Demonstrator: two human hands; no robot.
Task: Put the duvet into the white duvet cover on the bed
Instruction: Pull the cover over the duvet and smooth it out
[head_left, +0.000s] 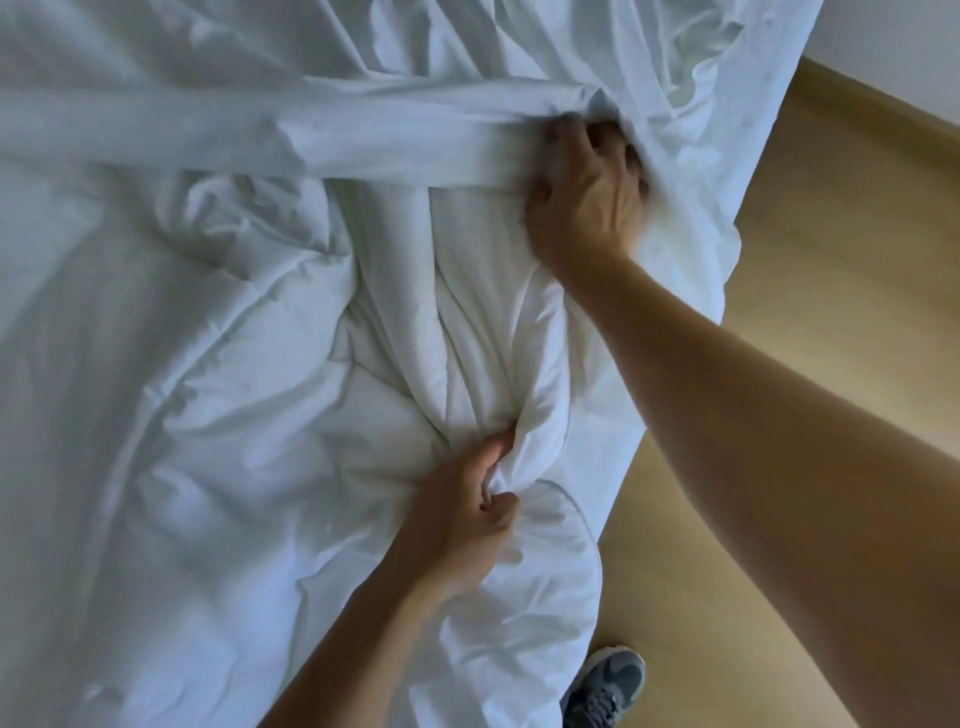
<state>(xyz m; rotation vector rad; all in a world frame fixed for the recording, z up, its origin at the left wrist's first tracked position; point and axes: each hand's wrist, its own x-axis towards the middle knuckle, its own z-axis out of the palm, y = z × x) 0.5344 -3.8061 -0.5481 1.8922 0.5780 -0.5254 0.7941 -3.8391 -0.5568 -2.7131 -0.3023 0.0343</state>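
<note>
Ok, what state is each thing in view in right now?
Puffy white quilted duvet: bunched, partly under the cover's edge.
Thin white duvet cover: crumpled, edge band pulled taut across the duvet.
Left hand: grips a duvet fold.
Right hand: grips the cover's edge, blurred.
Grey sneaker: flat on the wooden floor.

Pale wood-toned floor (831, 270) running along the right side; white wall (909, 41) meeting it at top right. Soft, even light falling across both.
</note>
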